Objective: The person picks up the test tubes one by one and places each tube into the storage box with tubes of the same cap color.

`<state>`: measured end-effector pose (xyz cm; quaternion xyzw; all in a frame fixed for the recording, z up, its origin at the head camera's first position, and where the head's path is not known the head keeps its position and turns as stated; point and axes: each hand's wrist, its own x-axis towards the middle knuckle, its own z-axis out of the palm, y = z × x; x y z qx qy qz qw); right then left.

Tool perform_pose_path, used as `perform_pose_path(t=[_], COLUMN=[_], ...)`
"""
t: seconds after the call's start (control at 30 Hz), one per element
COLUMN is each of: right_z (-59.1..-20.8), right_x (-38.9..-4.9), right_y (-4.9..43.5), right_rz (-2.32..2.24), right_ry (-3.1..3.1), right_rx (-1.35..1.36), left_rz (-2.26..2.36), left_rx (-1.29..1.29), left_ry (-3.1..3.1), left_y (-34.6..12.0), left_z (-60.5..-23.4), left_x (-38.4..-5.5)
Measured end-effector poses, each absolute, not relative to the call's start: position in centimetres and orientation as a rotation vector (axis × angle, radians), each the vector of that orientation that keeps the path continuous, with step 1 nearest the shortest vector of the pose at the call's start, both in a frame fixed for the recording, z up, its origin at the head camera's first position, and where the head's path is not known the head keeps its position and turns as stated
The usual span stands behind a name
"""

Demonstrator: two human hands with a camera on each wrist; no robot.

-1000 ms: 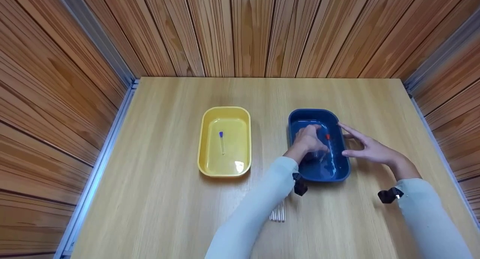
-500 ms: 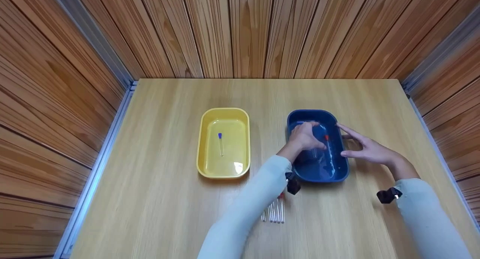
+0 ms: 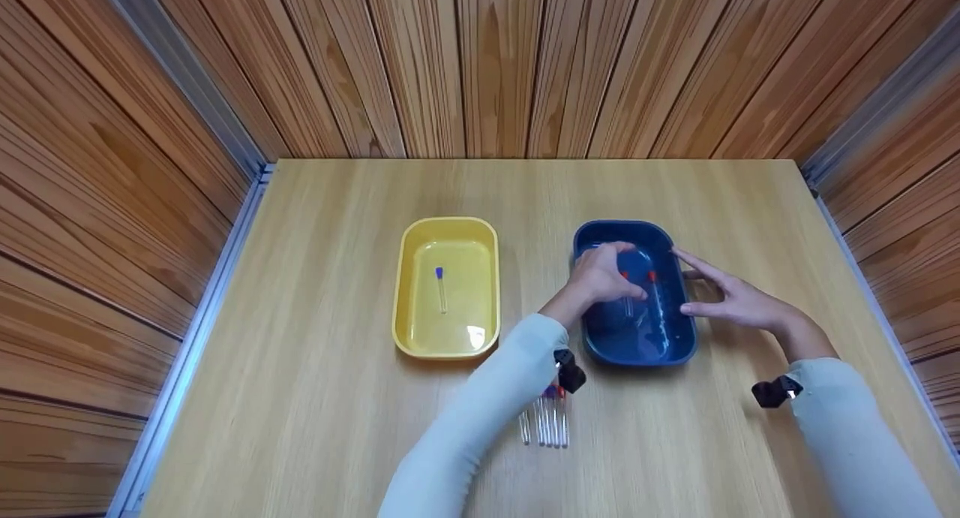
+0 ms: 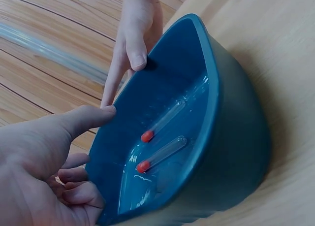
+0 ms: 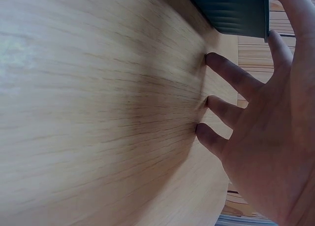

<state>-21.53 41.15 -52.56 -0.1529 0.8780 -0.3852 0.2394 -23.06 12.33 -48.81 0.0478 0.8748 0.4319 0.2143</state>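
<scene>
Two small clear test tubes with red caps lie side by side in the dark blue tray [image 3: 637, 353]; the left wrist view shows one tube [image 4: 167, 153] and the other tube [image 4: 166, 118] with caps pointing the same way. My left hand [image 3: 600, 272] hovers over the tray's left side, thumb stretched out and fingers loosely bent, with nothing held. At the tray's right rim, my right hand [image 3: 739, 299] has its thumb and index fingertip against the edge. In the right wrist view, the other fingers [image 5: 229, 71] reach down to the tabletop beside the tray.
To the left stands a yellow tray [image 3: 446, 338] holding one tube with a blue cap [image 3: 441, 289]. Several more capped tubes [image 3: 553, 422] lie in a row on the table, partly behind my left forearm. Wooden panels [image 3: 495, 67] wall the table's back and sides.
My left hand has drawn slightly back to the left, and a second red-capped tube now shows in the blue tray. More of the tube row is uncovered. The right hand stays put.
</scene>
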Motion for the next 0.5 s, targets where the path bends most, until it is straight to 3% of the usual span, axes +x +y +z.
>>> perform_pose_path(t=[0.5], right_z=[-52.5], right_x=[-21.6], right_y=[41.0], right_rz=[-1.032], right_ry=[2.403], right_rx=[-0.391], left_rz=[1.028], left_rx=[0.366], left_ry=[2.533], left_y=[10.8], left_z=[-48.2], left_x=[-21.4])
